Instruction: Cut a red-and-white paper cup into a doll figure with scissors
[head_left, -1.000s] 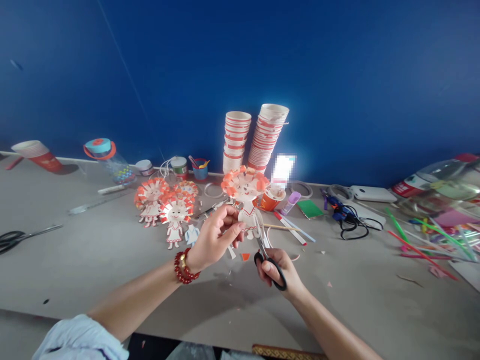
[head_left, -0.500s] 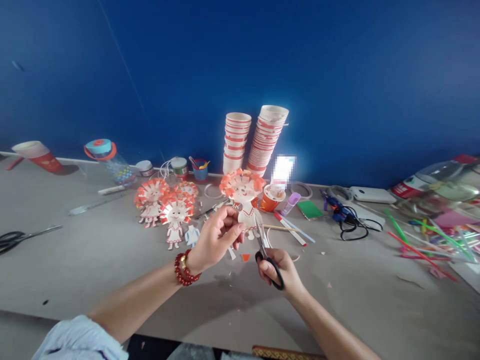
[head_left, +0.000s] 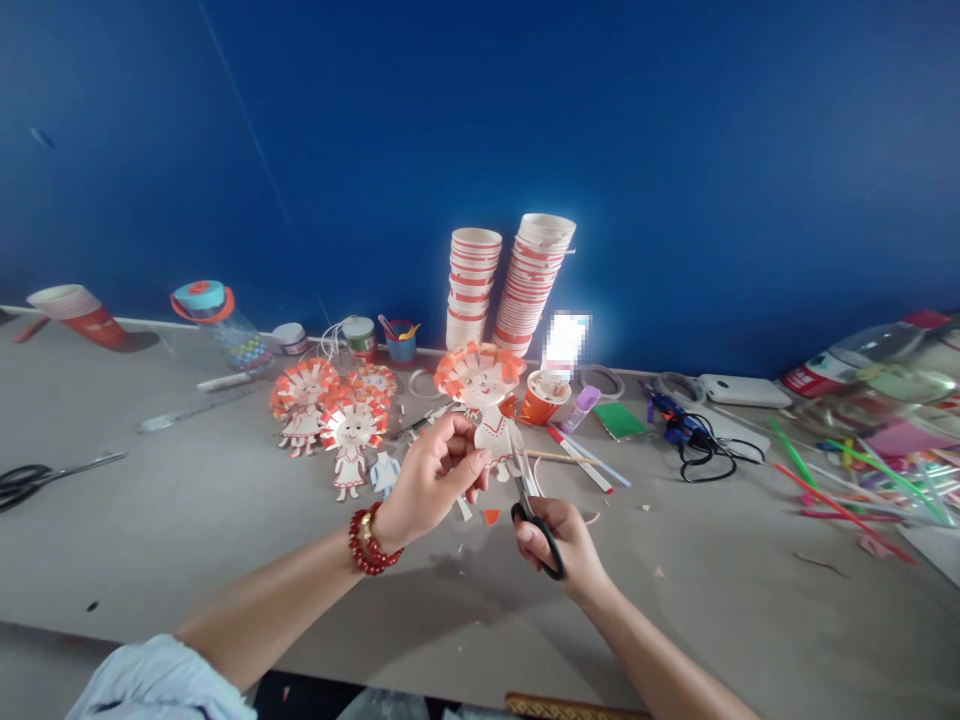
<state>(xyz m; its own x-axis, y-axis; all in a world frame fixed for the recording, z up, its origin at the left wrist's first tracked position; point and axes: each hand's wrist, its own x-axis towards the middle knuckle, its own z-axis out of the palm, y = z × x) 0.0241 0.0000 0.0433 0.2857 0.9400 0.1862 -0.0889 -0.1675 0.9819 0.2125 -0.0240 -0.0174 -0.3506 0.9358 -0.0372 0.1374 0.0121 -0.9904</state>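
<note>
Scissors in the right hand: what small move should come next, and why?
Probably one short, careful snip: the right hand holds the scissors with their blades by the lower body of the paper doll, which the left hand pinches.

2 arms reached forward from below, converging near middle of view. Left forearm [head_left: 262, 612] slanted up to right, bare below bunched pale sleeve [head_left: 161, 680]; wrist roughly in line with it. Left hand [head_left: 435, 472] pinched: thumb pointed forward and right, its tip close to bent fingers. Right forearm [head_left: 651, 645] bare, slanted up to left. Right hand [head_left: 568, 545] sat lower, closed in grip, fingers curled. 2 hands near each other, apart.
</note>
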